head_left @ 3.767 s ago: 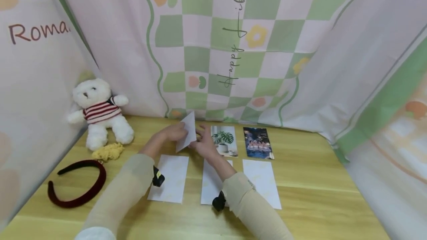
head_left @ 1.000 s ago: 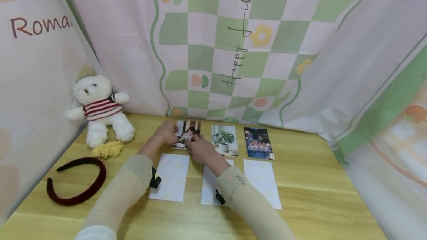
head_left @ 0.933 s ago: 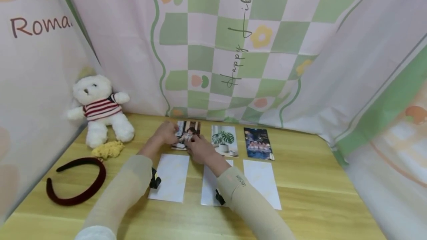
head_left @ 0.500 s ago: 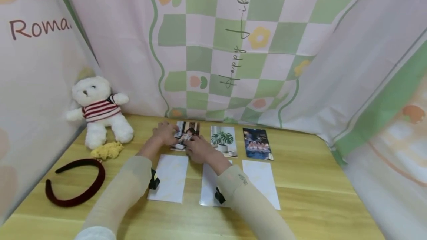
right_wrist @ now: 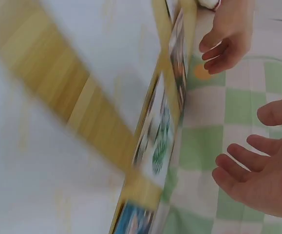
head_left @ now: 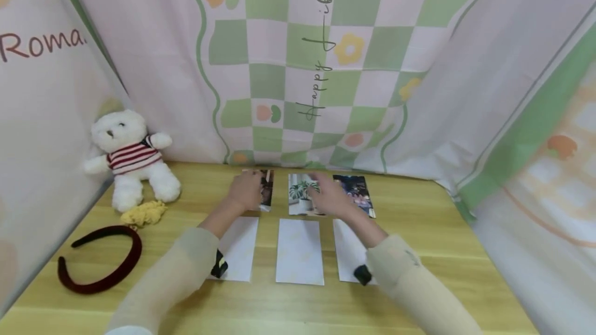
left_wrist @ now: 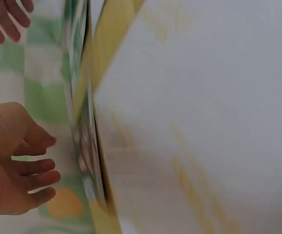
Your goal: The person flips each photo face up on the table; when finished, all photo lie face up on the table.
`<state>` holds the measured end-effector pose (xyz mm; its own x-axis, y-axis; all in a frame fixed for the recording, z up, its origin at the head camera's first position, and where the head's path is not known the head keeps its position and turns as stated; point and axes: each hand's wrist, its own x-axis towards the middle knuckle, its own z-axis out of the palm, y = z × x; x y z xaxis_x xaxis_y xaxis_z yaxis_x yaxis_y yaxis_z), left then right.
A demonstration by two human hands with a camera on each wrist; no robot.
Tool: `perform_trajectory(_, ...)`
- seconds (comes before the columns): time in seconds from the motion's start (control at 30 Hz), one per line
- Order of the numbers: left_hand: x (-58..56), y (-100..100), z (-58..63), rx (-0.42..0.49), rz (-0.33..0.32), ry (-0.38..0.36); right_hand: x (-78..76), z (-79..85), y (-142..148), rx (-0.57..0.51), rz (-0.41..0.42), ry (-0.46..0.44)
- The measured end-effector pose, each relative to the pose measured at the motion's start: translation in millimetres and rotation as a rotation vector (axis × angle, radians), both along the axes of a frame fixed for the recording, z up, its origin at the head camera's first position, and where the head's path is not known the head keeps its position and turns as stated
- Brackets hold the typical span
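Three photos lie face up in a row along the back of the table. The left one, showing a person [head_left: 267,187], is partly covered by my left hand [head_left: 245,191]. In the left wrist view that hand's fingers [left_wrist: 41,181] are loosely bent, with nothing between them. My right hand [head_left: 331,196] hovers over the potted-plant photo [head_left: 298,190], partly hiding it and the dark group photo [head_left: 360,193] to its right. Spread, relaxed fingers [right_wrist: 238,168] of the right hand hold nothing. Three white cards stand in a front row: left [head_left: 242,249], middle [head_left: 299,252] and right [head_left: 346,252].
At the left are a white teddy bear [head_left: 135,159] in a striped shirt, a yellow scrunchie [head_left: 143,214] and a dark red headband [head_left: 100,286]. A checkered curtain [head_left: 312,87] hangs right behind the wooden table [head_left: 298,314].
The left photo, white back showing earlier, was turned over and laid face up. Since then both hands have let go of it; the right hand has swung right over the plant photo.
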<state>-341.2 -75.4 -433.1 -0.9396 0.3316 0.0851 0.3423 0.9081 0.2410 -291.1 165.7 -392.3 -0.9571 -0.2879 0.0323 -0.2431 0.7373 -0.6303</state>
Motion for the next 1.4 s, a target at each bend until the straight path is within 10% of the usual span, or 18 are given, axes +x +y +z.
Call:
perform_trajectory(0.17,44.1,61,4.0,0.041,-0.291,0.043,23.8,-3.1,57,0.063,-0.027,0.013)
perform_trajectory(0.3,85.4,107,1.9,-0.115,-0.478,-0.005,51.6,-13.9,86,0.12,-0.005,0.031)
perform_trajectory(0.5,119.2,140,7.4,-0.353,-0.546,-0.166,92.2,-30.8,113,0.167,-0.047,0.078)
perform_trajectory(0.87,129.1,157,-5.0,-0.382,-0.543,-0.158,120.6,-55.4,119,0.449,-0.164,-0.01)
perform_trajectory(1.4,119.2,155,-8.6,-0.361,-0.511,-0.175,128.8,-47.7,113,0.141,-0.244,-0.201)
